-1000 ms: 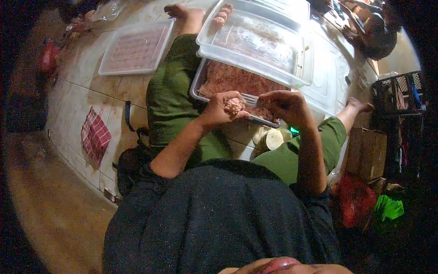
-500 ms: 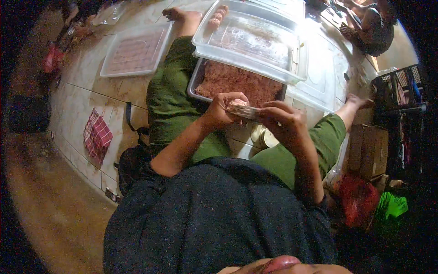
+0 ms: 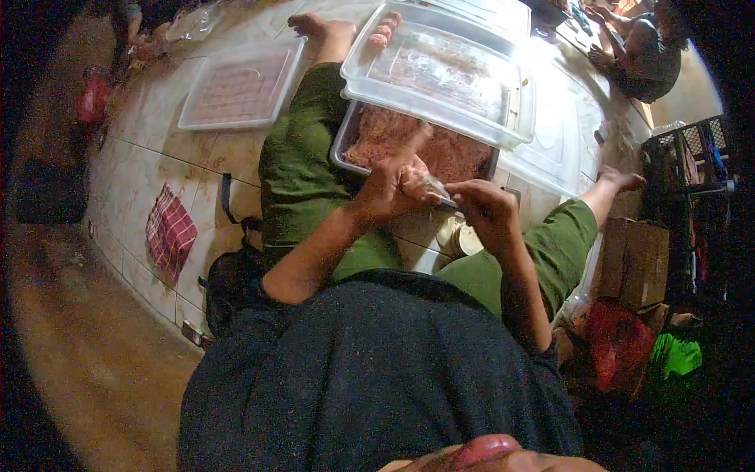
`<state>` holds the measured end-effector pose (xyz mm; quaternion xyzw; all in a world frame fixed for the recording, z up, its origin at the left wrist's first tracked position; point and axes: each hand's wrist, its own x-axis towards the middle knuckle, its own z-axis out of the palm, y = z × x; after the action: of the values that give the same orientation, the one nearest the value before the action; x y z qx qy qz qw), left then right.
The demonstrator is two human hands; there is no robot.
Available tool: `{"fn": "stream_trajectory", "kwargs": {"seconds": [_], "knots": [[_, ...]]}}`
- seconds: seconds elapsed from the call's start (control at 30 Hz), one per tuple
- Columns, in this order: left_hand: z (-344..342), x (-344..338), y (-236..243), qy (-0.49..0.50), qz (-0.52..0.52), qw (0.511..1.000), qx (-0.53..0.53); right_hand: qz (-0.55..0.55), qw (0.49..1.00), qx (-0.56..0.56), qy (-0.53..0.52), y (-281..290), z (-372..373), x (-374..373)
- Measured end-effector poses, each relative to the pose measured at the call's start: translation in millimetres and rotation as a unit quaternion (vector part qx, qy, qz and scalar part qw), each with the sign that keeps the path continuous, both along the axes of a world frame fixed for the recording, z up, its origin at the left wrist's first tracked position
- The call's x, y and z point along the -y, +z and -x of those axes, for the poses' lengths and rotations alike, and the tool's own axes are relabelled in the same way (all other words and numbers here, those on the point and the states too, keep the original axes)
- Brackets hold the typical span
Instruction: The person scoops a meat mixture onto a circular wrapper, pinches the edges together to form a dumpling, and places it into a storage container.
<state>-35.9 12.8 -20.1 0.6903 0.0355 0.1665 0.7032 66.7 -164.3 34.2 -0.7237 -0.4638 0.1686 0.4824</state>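
Observation:
My left hand (image 3: 383, 191) cradles a lump of pinkish minced meat (image 3: 415, 178) in its palm, with the thumb raised and blurred. To its right, my right hand (image 3: 489, 208) pinches a thin, flat utensil (image 3: 442, 193), whose end lies against the meat; its exact kind is hard to make out. Beyond both hands, a metal tray (image 3: 340, 149) holds a wide bed of minced meat (image 3: 464, 153). Over its far side rests a clear plastic container (image 3: 440, 102), with several shaped meat pieces (image 3: 384, 31) in its far left corner.
A lidded plastic box (image 3: 240, 82) and a red checked cloth (image 3: 171, 230) lie on the tiles at left. A pale round container (image 3: 465, 237) stands between my legs. At right are a translucent lid (image 3: 554, 153), a cardboard box (image 3: 635, 263) and a black crate (image 3: 692, 149). Another person (image 3: 641, 55) sits far right.
My left thumb has lifted and the left palm has turned, showing more of the meat lump. My right hand has drawn slightly down with the utensil. The view has shifted a little.

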Motion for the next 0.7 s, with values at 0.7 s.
{"fn": "stream_trajectory", "kwargs": {"seconds": [0.7], "knots": [[4.0,-6.2,-4.6,0.015,-0.112,0.993,0.038,-0.014,0.991,0.131,0.024,11.2,-8.5,-4.2]]}}
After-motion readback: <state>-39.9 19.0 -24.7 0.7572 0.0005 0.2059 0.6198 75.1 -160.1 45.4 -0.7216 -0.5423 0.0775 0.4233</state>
